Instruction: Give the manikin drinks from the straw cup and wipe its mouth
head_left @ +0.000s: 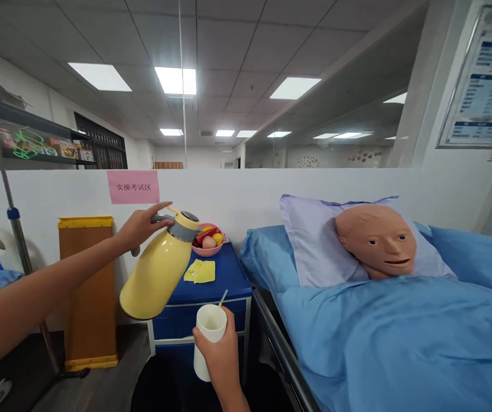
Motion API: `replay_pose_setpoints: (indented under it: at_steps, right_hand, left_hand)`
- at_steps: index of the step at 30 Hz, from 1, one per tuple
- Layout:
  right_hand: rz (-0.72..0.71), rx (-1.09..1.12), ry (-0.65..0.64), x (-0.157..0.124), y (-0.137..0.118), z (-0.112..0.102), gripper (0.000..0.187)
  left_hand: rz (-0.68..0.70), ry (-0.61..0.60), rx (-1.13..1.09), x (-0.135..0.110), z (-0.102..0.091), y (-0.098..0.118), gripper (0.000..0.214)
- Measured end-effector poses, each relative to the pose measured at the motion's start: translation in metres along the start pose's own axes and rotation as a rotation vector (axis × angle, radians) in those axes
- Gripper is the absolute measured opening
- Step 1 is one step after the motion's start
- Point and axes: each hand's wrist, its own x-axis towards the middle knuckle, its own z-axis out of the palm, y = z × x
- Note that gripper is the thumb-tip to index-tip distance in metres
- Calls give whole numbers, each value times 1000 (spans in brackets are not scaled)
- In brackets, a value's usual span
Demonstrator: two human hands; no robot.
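Note:
My left hand [145,227] is closed round the grey handle of a yellow thermos jug [159,277], its index finger stretched over the top by the lid lever. The jug leans to the right, with its spout above the blue bedside cabinet [229,280]. Lower down, my right hand [220,352] grips a white cup [203,359] from the right side. A thin pale stick or straw [223,297] pokes up from behind or inside the cup's rim; which one I cannot tell. No stream shows between jug and cup.
On the cabinet lie a folded yellow cloth [201,271] and a pink basket [217,249] of fruit. To the right, a manikin [377,240] rests on a lilac pillow [310,246] under a blue quilt [383,337]. A dark bed rail [284,355] runs beside the cabinet. A pole [23,240] stands left.

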Motion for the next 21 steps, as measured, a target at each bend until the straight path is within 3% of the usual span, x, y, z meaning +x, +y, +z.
replay_pose_setpoints:
  at_steps: [5, 9, 12, 16, 21]
  right_hand:
    - [145, -109, 92, 19, 44, -13, 57]
    - [214, -183, 140, 31, 68, -20, 57]
    - [214, -181, 140, 37, 84, -20, 57]
    - [214, -191, 126, 44, 102, -15, 60]
    - [207, -189, 139, 48, 118, -5, 60]
  left_hand:
    - [-331, 297, -188, 21, 92, -55, 58]
    - [-506, 414, -239, 38, 145, -86, 55]
    - [-623, 435, -229, 41, 169, -103, 56]
    - [-743, 472, -248, 38, 188, -118, 59]
    - [-767, 498, -233, 36, 202, -125, 60]
